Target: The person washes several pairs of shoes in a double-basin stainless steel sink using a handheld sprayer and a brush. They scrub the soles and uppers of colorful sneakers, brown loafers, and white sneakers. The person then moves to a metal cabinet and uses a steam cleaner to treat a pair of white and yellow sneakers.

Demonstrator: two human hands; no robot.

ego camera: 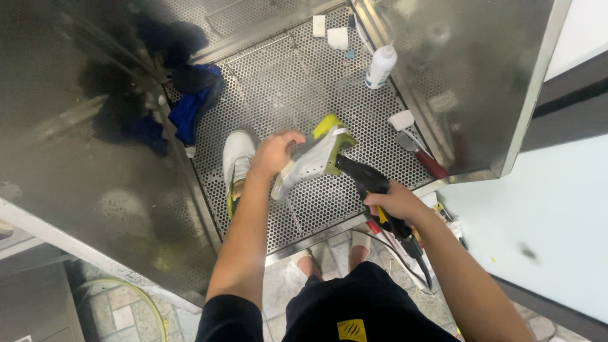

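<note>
1. A person stands at a steel wash booth, the left hand [273, 154] gripping a white and lime-green sneaker [313, 158] by its side, fingers curled over the upper, holding it tilted above the perforated metal floor [285, 88].
2. The right hand [396, 201] is wrapped around the handle of a black spray gun [366, 180], fingers closed tight, the nozzle touching the sneaker's heel end.
3. A second white sneaker [237, 161] lies on the perforated floor just left of the left forearm, well clear of the nozzle.
4. A heap of blue and dark cloth [193, 101] sits against the left steel wall [76, 126].
5. Farther back, a white squeeze bottle [380, 65] stands near the right steel wall [468, 69], with two white sponge blocks [329, 31] beyond it.
6. A red-handled brush [421, 155] and a white bar [401, 119] lie along the right wall, beside the spray gun.
7. A black hose [415, 253] trails from the gun past the person's right leg.
</note>
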